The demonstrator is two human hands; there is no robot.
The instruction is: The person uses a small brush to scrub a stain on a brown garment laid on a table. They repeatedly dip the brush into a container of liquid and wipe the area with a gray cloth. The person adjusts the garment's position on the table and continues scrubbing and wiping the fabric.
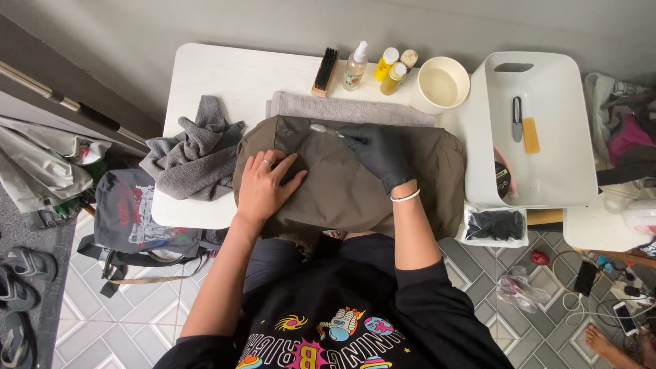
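We are looking straight down from the head camera, close above the white worktop [212, 75], facing its far edge along the wall.

Along the back edge of the bench [212, 75] stand a clear spray bottle [354, 67] with a white nozzle and a pale label, and just right of it two yellow bottles [392, 72] with white caps. A small round black tin [502, 180] with a yellow-marked label sits against the front wall of the white tray [547, 184]. On the floor lie a crumpled clear plastic bag [517, 290] and, near cables at far right, a phone [625, 318] with its pale screen up.
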